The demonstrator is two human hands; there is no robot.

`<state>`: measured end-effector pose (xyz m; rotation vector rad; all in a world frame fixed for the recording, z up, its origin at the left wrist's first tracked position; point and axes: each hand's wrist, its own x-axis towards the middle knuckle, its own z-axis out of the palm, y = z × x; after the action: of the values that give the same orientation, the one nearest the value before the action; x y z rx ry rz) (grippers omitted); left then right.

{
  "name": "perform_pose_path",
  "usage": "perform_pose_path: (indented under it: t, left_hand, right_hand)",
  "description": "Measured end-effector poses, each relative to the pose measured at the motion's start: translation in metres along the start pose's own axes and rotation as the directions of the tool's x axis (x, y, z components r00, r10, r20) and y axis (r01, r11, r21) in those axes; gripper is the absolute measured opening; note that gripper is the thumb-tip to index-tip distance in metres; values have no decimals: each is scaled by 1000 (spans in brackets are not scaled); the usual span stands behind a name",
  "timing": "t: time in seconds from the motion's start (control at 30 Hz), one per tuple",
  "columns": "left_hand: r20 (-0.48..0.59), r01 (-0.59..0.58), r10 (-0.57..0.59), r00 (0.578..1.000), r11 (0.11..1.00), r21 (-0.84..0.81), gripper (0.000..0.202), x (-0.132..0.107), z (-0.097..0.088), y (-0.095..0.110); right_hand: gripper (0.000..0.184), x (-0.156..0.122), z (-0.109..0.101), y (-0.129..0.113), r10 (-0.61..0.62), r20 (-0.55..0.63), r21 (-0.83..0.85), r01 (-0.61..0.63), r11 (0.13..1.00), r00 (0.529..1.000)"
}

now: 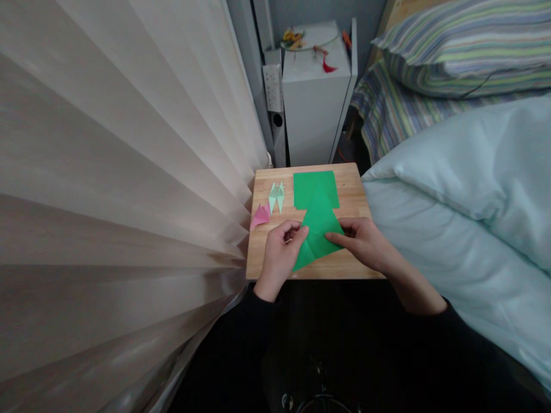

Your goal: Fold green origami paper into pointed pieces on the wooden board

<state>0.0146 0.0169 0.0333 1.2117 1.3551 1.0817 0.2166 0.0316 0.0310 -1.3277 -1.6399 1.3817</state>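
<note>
A sheet of green origami paper (pixel 319 229), with crease lines across it, is held above the small wooden table (pixel 275 258). My left hand (pixel 284 246) pinches its left edge between thumb and fingers. On the opposite edge my right hand (pixel 361 240) grips it, thumb on top and fingers beneath. Behind this sheet lies a flat green square of paper (pixel 303 186), partly covered by it. To the left sit a pale green folded paper piece (pixel 276 196) with pointed tips and a pink folded paper piece (pixel 260 215).
A pleated curtain (pixel 129 172) hangs close along the table's left side. On the right is a bed with a pale blue quilt (pixel 451 189) and a striped pillow (pixel 473 40). Beyond the table stands a white cabinet (pixel 314 109) with small ornaments on top.
</note>
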Motion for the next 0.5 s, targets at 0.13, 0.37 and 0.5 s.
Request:
perform_pose_path:
  t: [0.13,0.37,0.5]
  left_hand:
    - [33,26,-26,999,999,-21,32,-1,1,-5]
    - [40,151,-146,989,966,-212,34,-1,-1,-5]
    - [156,237,-211,965,956,-171,34,-6,4,-3]
  right_hand:
    - [33,1,-1,-4,29,-6,10,-29,1000,1000]
    - [36,4,3,0,47,-331,243,37,969,942]
    - [32,4,3,1,28,-428,261,94,961,903]
